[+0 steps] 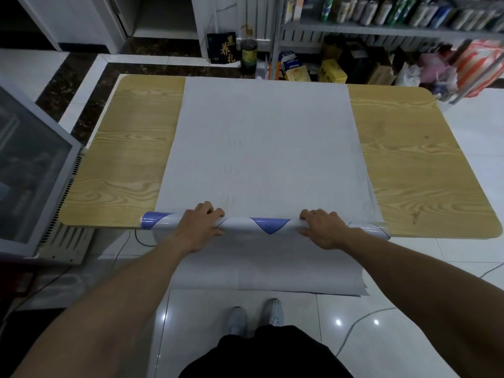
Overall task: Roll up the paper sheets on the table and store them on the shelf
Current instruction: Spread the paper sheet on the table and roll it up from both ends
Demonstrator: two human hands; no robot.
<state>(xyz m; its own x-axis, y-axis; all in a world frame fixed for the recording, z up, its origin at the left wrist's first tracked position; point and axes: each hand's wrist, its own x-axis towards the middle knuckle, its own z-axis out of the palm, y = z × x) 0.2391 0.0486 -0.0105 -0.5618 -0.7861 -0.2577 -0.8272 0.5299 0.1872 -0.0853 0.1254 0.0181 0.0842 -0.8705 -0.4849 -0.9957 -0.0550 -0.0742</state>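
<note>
At 6 o'clock, closest in: black shorts (267, 353) and pale shoes (253, 315) on a glossy white floor (395, 336). Bare forearms reaching in from 7 and 5 o'clock.

Just beyond the shoes, still at 6 o'clock, the near end of the sheets (267, 268), hanging off the worktop edge, with the corners fanned slightly apart at 4 o'clock.

Above that overhang, along the near edge of the worktop (128, 148), a roll (270, 226), white with blue patches, lying crosswise from 8 to 4 o'clock. Left hand (200, 225) holding the roll left of its middle, fingers curled over the top. Right hand (324, 227) gripping it the same way right of the middle. Between the two, a blue patch.

Past the roll, toward 12 o'clock, the rest of the sheets lying flat, pale side up, down the middle of the worktop as far as its far edge, with faint print showing through. Bare wood grain at 9 and 3 o'clock.

Off the worktop at 9 o'clock, just beside its edge, a glass-topped freezer (30, 165).

Farthest out, from 12 to 2 o'clock, a shelf (354, 30) with cans (362, 9) on an upper tier and boxes (332, 72) on the floor beneath. Plastic bags (480, 66) at 2 o'clock. At 12 o'clock, a black pack (221, 47) with gold characters, just beside a bottle (248, 54).
</note>
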